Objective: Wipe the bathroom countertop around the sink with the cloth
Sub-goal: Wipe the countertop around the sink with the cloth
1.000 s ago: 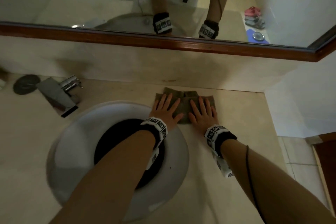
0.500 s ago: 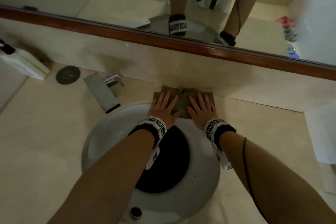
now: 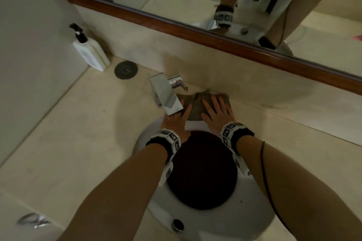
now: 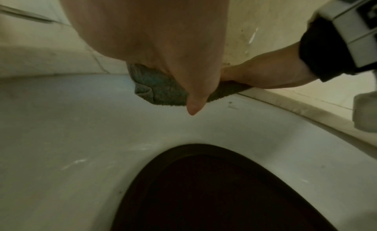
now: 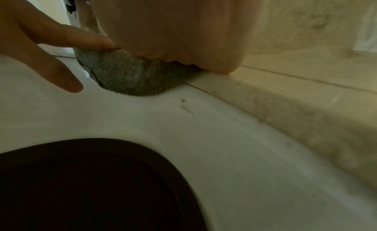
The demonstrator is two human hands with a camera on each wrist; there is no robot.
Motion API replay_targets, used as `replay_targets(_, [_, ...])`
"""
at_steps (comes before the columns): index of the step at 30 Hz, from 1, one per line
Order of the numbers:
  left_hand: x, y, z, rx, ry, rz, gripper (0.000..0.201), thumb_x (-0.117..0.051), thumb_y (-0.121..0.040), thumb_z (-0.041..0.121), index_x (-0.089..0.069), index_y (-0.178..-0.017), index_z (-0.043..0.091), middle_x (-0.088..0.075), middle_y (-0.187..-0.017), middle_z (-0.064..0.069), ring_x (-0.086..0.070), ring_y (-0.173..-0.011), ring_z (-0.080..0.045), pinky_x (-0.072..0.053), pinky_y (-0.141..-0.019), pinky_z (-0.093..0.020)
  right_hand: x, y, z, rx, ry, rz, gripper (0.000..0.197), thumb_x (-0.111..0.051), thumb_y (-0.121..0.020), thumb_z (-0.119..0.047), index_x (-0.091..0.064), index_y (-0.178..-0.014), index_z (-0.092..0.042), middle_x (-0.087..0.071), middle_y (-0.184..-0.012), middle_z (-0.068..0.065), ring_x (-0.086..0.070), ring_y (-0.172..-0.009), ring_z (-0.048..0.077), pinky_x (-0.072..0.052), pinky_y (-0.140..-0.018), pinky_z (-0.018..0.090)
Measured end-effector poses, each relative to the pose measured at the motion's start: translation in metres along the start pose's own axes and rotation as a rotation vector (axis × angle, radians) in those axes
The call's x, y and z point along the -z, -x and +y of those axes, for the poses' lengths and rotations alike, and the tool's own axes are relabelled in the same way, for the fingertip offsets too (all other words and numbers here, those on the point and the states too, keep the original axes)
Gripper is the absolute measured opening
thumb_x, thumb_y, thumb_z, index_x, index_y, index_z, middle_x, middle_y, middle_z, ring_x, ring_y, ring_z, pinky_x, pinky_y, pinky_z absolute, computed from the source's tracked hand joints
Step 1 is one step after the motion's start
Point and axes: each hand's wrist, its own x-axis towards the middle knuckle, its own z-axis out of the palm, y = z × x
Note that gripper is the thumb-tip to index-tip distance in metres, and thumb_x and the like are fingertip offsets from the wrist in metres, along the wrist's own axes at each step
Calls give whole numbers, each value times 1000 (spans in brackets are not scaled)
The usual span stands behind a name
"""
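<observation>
Both palms flat on the cloth (image 3: 197,107), behind the sink (image 3: 215,219).
Your left hand (image 3: 176,119) and right hand (image 3: 217,113) press with fingers spread; faucet (image 3: 166,94) touches your left fingertips, so ease around it.

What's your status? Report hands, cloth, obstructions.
Left hand and right hand flat, pressing cloth. Cloth on countertop strip behind sink. Faucet overhangs left fingers.

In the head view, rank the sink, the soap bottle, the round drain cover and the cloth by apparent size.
1. sink, by far the largest.
2. soap bottle.
3. cloth, partly hidden under both hands, so its rank against the bottle is unsure.
4. round drain cover, smallest.
</observation>
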Motion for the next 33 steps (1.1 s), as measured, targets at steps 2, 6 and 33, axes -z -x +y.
replay_targets(2, [3,7,-9,14,1,-32,96,-53,-88,50,15,-152,30,7,-162,-3,1,-149,-28,-1,-120,-48,-1,-1,-11,19,11,-10,104,26,-64,-79,-7,-152,-37,4,-162,1,5,-149,26,-3,-119,42])
replay_targets(6, [0,17,-28,14,-29,-25,97,-54,-85,55,10,-153,28,10,-162,-3,11,-148,-25,8,-119,-45,-2,-3,-34,37,19,-34,66,-8,-91,-65,0,-151,-38,11,-161,-1,11,-148,25,0,-119,43])
replay_targets(33, [6,73,-192,224,255,-130,70,-16,-94,68,8,-152,37,22,-159,5,18,-147,-19,5,-120,-42,-27,32,-204,138,108,-30,82,-48,-89,-33,4,-153,-30,14,-161,4,12,-148,25,6,-117,46])
